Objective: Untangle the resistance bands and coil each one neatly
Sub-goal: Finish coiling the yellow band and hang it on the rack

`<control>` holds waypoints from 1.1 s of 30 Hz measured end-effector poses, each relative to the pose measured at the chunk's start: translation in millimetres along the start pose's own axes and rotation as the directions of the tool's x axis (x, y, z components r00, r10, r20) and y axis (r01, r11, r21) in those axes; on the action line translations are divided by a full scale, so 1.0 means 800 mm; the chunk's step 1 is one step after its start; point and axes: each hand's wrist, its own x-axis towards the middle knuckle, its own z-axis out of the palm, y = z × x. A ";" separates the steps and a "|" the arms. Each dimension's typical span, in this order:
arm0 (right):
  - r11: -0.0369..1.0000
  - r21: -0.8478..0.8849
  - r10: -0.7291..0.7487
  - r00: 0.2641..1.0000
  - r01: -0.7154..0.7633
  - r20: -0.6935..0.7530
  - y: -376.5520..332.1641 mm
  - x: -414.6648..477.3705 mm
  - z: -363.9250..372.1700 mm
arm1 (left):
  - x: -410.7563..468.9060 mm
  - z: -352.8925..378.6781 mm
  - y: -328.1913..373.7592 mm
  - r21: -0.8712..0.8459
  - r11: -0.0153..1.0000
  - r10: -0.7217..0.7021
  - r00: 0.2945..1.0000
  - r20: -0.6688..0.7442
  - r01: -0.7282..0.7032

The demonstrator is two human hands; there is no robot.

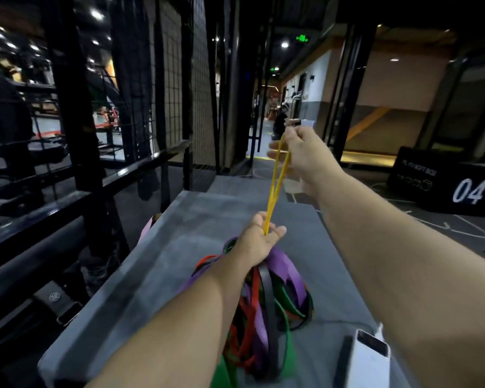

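A tangled bundle of resistance bands (266, 309) in purple, red, green and black hangs over the grey padded platform (157, 264). My left hand (259, 239) grips the top of that bundle, where a thin yellow band (276, 186) comes out between its fingers. The yellow band runs taut up and away as two strands to my right hand (300, 152), which pinches its far end, raised above the platform's far edge.
A white device (370, 357) lies on the platform at the near right. A black metal rail and mesh cage (118, 130) line the left side. A black plyo box marked 04 (459, 186) stands on the floor at right. A person (281, 119) is far down the corridor.
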 end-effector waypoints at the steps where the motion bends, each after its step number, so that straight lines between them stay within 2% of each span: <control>1: 0.997 0.080 -0.006 1.000 0.008 -0.024 -0.009 0.001 -0.008 | 0.004 0.001 -0.001 0.006 1.000 -0.006 1.000 0.003 0.006; 5: 0.964 0.243 -0.063 0.981 0.108 -0.185 -0.040 0.006 -0.043 | 0.009 -0.013 0.000 0.152 0.986 -0.064 0.998 0.006 0.062; 7: 0.957 0.260 -0.063 0.967 0.129 -0.249 -0.042 0.007 -0.061 | 0.016 -0.026 0.003 0.255 0.966 -0.039 0.999 0.004 0.037; 10: 0.987 0.131 -0.053 0.949 0.098 -0.310 -0.027 0.011 -0.080 | 0.031 -0.047 0.016 0.291 0.956 0.021 0.997 0.075 -0.042; 11: 0.995 0.073 -0.041 0.949 0.066 -0.312 -0.018 0.013 -0.083 | 0.035 -0.052 0.024 0.253 0.967 0.009 0.995 0.095 -0.033; 13: 0.997 -0.070 -0.003 0.955 -0.019 -0.296 0.005 0.015 -0.084 | 0.039 -0.061 0.041 0.071 0.996 -0.055 0.996 0.076 0.050; 15: 0.982 -0.174 0.024 0.964 -0.072 -0.264 0.031 0.014 -0.078 | 0.047 -0.065 0.047 -0.016 0.993 -0.121 0.993 -0.012 0.121; 19: 0.899 -0.386 0.147 0.973 -0.207 -0.180 0.085 0.004 -0.059 | 0.049 -0.069 0.051 -0.036 0.982 -0.188 0.981 -0.041 0.187; 21: 0.866 -0.411 0.242 0.958 -0.284 -0.152 0.103 -0.002 -0.050 | 0.051 -0.069 0.060 -0.019 0.980 -0.197 0.980 -0.021 0.196; 24: 0.875 -0.341 0.341 0.938 -0.343 -0.067 0.117 -0.013 -0.038 | 0.051 -0.073 0.074 -0.041 0.967 -0.250 0.967 0.059 0.252; 28: 0.893 -0.361 0.328 0.937 -0.268 0.118 0.118 -0.021 -0.027 | 0.053 -0.083 0.093 -0.204 0.917 -0.314 0.935 0.163 0.344; 33: 0.889 -0.406 0.344 0.893 -0.212 0.289 0.116 -0.020 -0.009 | 0.068 -0.078 0.111 -0.332 0.902 -0.271 0.961 0.061 0.275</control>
